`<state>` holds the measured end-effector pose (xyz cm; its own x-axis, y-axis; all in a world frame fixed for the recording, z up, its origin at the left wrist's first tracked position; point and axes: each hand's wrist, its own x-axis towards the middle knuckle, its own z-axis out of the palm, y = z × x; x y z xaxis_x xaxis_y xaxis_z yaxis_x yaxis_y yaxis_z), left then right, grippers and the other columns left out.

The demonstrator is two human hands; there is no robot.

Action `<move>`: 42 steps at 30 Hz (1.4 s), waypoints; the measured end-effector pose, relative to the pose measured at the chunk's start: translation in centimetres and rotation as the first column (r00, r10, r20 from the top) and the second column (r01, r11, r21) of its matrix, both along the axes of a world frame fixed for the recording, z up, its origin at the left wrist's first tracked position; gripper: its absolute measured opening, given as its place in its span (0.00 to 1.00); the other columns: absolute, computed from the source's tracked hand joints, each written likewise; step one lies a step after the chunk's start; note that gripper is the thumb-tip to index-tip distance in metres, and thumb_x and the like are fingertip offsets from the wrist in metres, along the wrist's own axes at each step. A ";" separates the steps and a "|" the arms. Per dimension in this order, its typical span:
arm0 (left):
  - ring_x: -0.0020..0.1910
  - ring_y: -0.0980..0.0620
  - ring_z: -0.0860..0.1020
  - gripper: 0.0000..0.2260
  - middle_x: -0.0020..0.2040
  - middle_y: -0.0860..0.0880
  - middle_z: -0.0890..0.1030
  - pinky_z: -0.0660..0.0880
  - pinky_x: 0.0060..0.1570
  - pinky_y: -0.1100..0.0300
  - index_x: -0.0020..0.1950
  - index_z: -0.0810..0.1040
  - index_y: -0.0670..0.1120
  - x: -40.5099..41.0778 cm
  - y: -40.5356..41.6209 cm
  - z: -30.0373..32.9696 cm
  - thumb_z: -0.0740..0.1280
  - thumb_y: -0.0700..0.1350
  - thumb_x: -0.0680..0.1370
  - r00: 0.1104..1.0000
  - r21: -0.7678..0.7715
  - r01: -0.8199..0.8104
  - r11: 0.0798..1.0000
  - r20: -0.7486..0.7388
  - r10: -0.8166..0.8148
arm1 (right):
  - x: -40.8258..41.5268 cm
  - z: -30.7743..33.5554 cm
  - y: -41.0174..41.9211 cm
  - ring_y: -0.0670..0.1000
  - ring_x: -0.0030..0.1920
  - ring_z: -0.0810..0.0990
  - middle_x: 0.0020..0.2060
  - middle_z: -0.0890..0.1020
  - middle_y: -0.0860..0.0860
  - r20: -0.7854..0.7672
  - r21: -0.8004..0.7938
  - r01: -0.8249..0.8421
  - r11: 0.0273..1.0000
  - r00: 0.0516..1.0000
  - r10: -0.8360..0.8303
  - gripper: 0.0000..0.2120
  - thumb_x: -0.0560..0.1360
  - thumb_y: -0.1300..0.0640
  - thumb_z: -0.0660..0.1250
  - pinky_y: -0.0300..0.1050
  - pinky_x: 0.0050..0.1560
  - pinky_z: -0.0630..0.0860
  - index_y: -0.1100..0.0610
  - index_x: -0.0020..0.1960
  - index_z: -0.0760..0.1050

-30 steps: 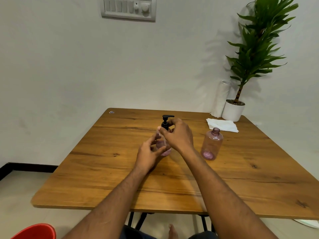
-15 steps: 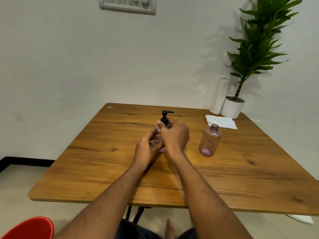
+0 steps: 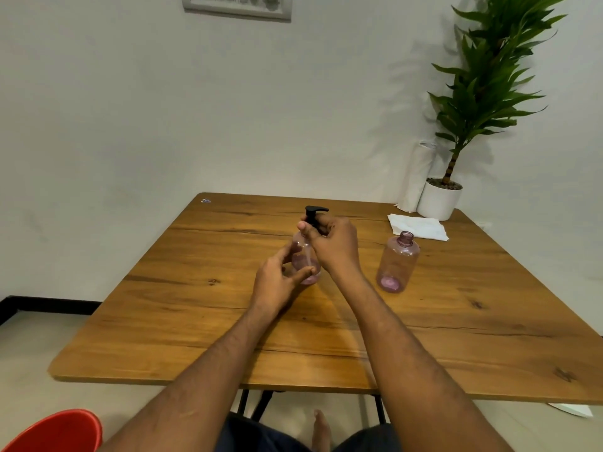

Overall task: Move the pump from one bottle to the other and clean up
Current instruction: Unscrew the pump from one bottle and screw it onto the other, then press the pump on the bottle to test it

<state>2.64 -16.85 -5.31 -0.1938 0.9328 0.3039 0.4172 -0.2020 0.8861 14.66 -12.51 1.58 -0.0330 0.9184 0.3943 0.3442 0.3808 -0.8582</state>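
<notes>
A clear pink bottle (image 3: 305,256) stands mid-table with a black pump (image 3: 314,214) on its neck. My left hand (image 3: 277,282) wraps the bottle's lower body from the left. My right hand (image 3: 332,246) comes from the right, its fingers closed around the pump's collar just under the spout. A second pink bottle (image 3: 398,264), with an open neck and no pump, stands upright to the right, apart from both hands.
A folded white paper towel (image 3: 419,226) lies behind the open bottle. A paper towel roll (image 3: 416,177) and a potted plant (image 3: 440,199) stand at the table's (image 3: 195,337) back right corner. A red chair (image 3: 55,432) shows at the bottom left.
My right hand's fingers have shifted around the pump collar while my left hand stays on the bottle. The view has tilted slightly; the bottles have not moved on the table.
</notes>
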 end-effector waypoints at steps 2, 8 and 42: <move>0.64 0.58 0.79 0.30 0.69 0.53 0.80 0.75 0.57 0.69 0.78 0.71 0.50 0.1 0.0 0.1 0.75 0.46 0.77 1.000 0.003 -0.001 1.000 -0.009 0.001 | -0.6 -0.2 -0.6 0.39 0.45 0.85 0.45 0.88 0.42 0.035 0.049 0.089 0.995 0.995 -0.091 0.08 0.78 0.50 0.74 0.38 0.44 0.81 0.50 0.56 0.86; 0.63 0.60 0.79 0.29 0.67 0.56 0.80 0.79 0.64 0.55 0.78 0.69 0.53 -0.1 -0.8 0.4 0.73 0.46 0.79 0.999 0.027 0.034 0.999 0.001 -0.034 | -2.2 -0.4 -2.8 0.44 0.42 0.83 0.41 0.85 0.43 0.114 0.181 0.293 0.939 0.942 -0.315 0.14 0.79 0.40 0.69 0.45 0.41 0.81 0.49 0.53 0.84; 0.83 0.54 0.56 0.37 0.84 0.54 0.60 0.49 0.83 0.51 0.84 0.52 0.55 0.6 -3.6 -0.9 0.61 0.66 0.80 0.801 -0.211 -0.012 0.977 -0.588 -0.117 | 1.0 -3.2 -0.8 0.49 0.39 0.77 0.66 0.73 0.56 0.476 0.335 0.021 0.942 0.859 -0.188 0.56 0.70 0.40 0.79 0.38 0.32 0.72 0.40 0.83 0.43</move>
<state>3.28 -20.46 -6.21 0.0152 0.9879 0.1542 0.8674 -0.0898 0.4895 15.62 -13.30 -1.61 -0.2110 0.7619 0.6124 0.7428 0.5322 -0.4062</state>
